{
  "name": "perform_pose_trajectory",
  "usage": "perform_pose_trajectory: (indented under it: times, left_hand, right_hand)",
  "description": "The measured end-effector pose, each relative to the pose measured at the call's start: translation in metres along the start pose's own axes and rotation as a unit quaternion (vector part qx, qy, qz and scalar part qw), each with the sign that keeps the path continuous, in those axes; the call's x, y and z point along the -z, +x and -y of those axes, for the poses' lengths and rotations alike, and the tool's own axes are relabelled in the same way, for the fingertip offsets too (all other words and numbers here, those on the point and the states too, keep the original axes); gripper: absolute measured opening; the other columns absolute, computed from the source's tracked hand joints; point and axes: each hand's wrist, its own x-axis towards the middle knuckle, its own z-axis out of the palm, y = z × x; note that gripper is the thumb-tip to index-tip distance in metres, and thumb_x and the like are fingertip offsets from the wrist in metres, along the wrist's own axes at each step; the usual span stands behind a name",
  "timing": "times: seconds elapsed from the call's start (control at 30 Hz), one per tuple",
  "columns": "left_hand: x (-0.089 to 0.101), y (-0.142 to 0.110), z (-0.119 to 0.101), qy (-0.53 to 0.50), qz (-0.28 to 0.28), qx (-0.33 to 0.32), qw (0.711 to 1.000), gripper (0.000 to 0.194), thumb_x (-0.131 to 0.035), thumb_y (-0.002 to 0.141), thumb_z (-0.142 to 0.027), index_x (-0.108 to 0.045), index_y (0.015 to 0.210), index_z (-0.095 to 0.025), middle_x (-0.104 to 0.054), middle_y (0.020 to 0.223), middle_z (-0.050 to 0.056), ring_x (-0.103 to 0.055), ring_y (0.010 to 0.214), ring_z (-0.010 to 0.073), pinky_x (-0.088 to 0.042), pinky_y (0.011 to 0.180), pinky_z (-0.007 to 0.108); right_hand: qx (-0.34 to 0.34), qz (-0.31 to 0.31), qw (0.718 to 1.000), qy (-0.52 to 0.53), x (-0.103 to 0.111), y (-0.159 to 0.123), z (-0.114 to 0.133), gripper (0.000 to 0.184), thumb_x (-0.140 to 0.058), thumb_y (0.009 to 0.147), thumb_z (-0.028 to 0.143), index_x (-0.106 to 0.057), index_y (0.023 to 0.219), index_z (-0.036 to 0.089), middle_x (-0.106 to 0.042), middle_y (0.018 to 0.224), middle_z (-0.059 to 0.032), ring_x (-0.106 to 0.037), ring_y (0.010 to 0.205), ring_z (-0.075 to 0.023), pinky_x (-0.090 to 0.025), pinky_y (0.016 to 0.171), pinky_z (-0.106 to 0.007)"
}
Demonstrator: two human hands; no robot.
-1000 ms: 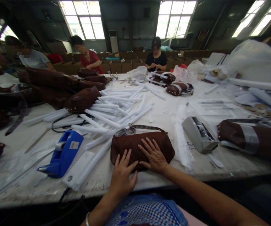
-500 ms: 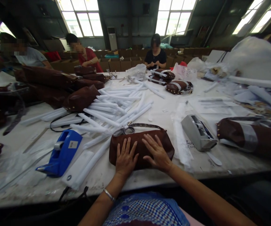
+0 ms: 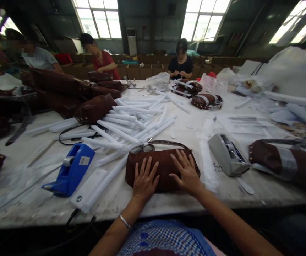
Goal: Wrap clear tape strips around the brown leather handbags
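Note:
A brown suede handbag [image 3: 163, 161] lies flat near the front edge of the white table [image 3: 185, 124], its strap [image 3: 166, 143] arched behind it. My left hand [image 3: 145, 179] rests palm down on the bag's left half, fingers spread. My right hand [image 3: 187, 172] lies flat on the bag's right half, fingers spread too. Neither hand grips anything.
A blue tape dispenser [image 3: 71, 170] stands to the left, a grey one [image 3: 227, 154] to the right. White paper rolls [image 3: 131, 122] lie heaped behind the bag. Brown bags [image 3: 62, 92] pile at left and one lies at right [image 3: 283, 161]. Three people sit at the far side.
My left hand has moved up from the bag's front edge onto its left half. My right hand slid a little right on the bag. The view shifted slightly.

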Motion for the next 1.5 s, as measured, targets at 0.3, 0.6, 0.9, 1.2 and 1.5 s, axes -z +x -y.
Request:
perform_pose_trajectory:
  times: [0.3, 0.6, 0.9, 1.2, 1.5]
  left_hand:
    - [0.002, -0.002, -0.002, 0.019, 0.009, -0.026, 0.999, 0.059, -0.047, 0.098, -0.038, -0.035, 0.153, -0.019, -0.037, 0.158, 0.01, -0.028, 0.149, 0.0266, -0.008, 0.124, 0.052]
    - [0.023, -0.021, 0.031, 0.066, 0.013, 0.016, 0.998, 0.071, -0.062, 0.089, -0.045, -0.037, 0.152, -0.023, -0.024, 0.163, 0.017, -0.023, 0.15, 0.0377, -0.026, 0.116, 0.061]
    - [0.011, -0.027, 0.038, 0.097, -0.016, 0.018, 0.995, 0.073, -0.066, 0.087, -0.041, -0.037, 0.152, -0.024, -0.026, 0.162, 0.016, -0.025, 0.149, 0.0366, -0.031, 0.114, 0.056]
    - [0.012, -0.027, 0.036, 0.069, 0.004, 0.029, 0.997, 0.071, -0.065, 0.087, -0.042, -0.039, 0.151, -0.023, -0.029, 0.161, 0.016, -0.026, 0.149, 0.0354, -0.031, 0.114, 0.057]
    - [0.013, -0.025, 0.035, 0.046, 0.01, 0.023, 0.999, 0.066, -0.061, 0.09, -0.042, -0.042, 0.15, -0.022, -0.025, 0.163, 0.016, -0.023, 0.149, 0.0385, -0.028, 0.115, 0.061]
  right_hand:
    - [0.059, 0.014, 0.998, 0.012, -0.037, 0.007, 0.027, 0.067, -0.044, 0.1, 0.032, -0.015, 0.158, 0.016, -0.035, 0.158, -0.0108, -0.026, 0.149, -0.0287, -0.024, 0.12, -0.054]
    - [0.063, 0.029, 0.997, 0.016, -0.049, 0.0, 0.022, 0.068, -0.048, 0.098, 0.029, -0.019, 0.158, 0.018, -0.031, 0.16, -0.0107, -0.025, 0.149, -0.0312, -0.032, 0.117, -0.056]
    - [0.137, -0.24, 0.957, 0.082, 0.03, 0.05, 0.062, 0.062, -0.037, 0.099, 0.029, -0.019, 0.158, 0.021, -0.036, 0.158, -0.0076, -0.025, 0.148, -0.0357, -0.014, 0.119, -0.068]
    - [0.134, 0.014, 0.989, 0.069, -0.032, 0.029, 0.05, 0.064, -0.044, 0.098, 0.016, -0.022, 0.157, 0.023, -0.038, 0.157, -0.0069, -0.031, 0.147, -0.0268, -0.033, 0.118, -0.054]
    - [-0.002, -0.014, 1.0, -0.014, -0.025, 0.002, 0.012, 0.065, -0.047, 0.098, 0.03, -0.021, 0.158, 0.021, -0.031, 0.16, -0.0095, -0.024, 0.149, -0.0306, -0.025, 0.119, -0.057]
